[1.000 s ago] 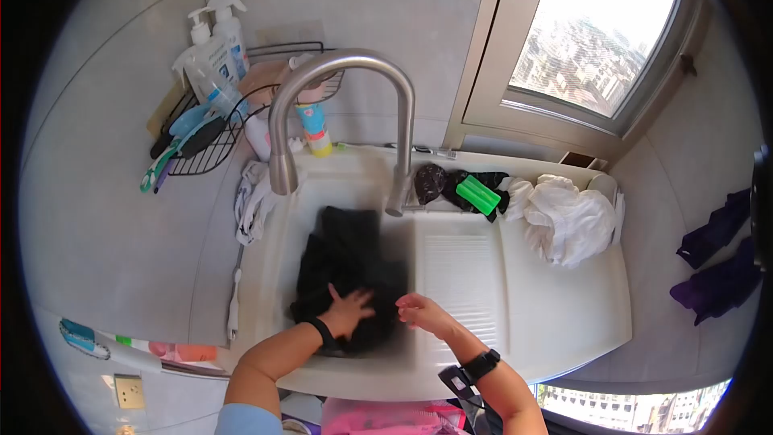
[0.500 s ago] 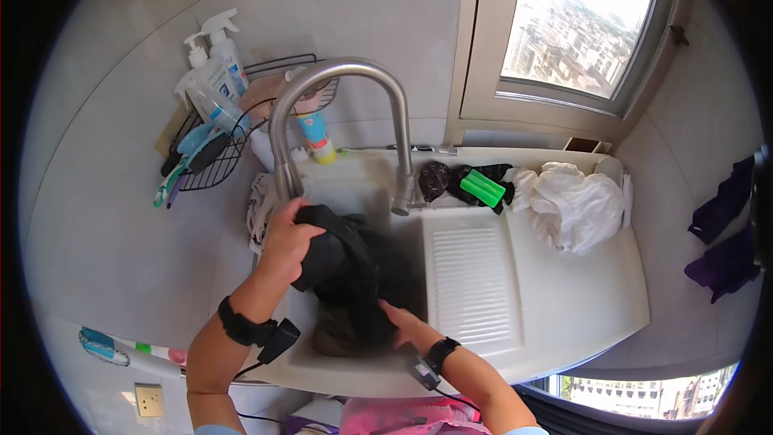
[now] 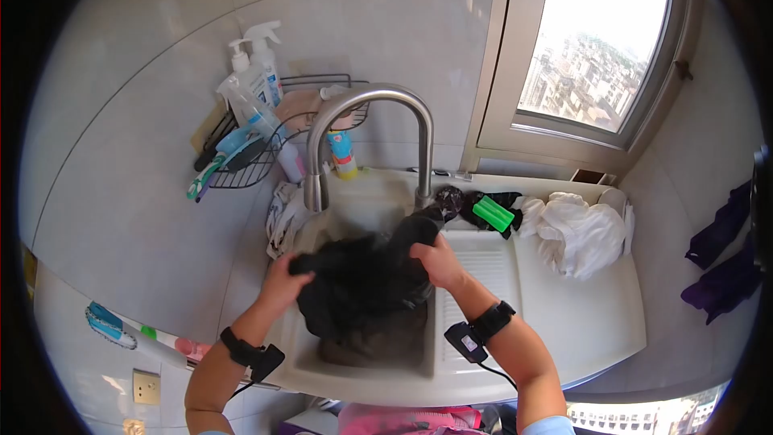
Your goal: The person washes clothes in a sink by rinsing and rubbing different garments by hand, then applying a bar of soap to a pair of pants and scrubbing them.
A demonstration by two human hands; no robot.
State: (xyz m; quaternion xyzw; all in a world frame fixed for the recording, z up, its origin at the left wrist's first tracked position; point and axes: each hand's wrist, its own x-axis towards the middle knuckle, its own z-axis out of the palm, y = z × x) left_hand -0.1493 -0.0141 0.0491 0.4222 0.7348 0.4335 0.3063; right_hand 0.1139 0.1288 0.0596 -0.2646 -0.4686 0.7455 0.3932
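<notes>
Head view: left hand (image 3: 282, 282) grips the left end of black cloth (image 3: 354, 286); right hand (image 3: 439, 264) clenched on its far-right end. Cloth stretched between them over sink (image 3: 580, 322) basin, near side of tap (image 3: 366, 93); bottom contact cannot be told. Green block (image 3: 493, 214) and white cloth (image 3: 581, 234) lie far right.

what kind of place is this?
Probably a home laundry corner: the sink has a ribbed washboard panel built in, black cloth is held over its basin, and crumpled white cloth lies on its right side.
</notes>
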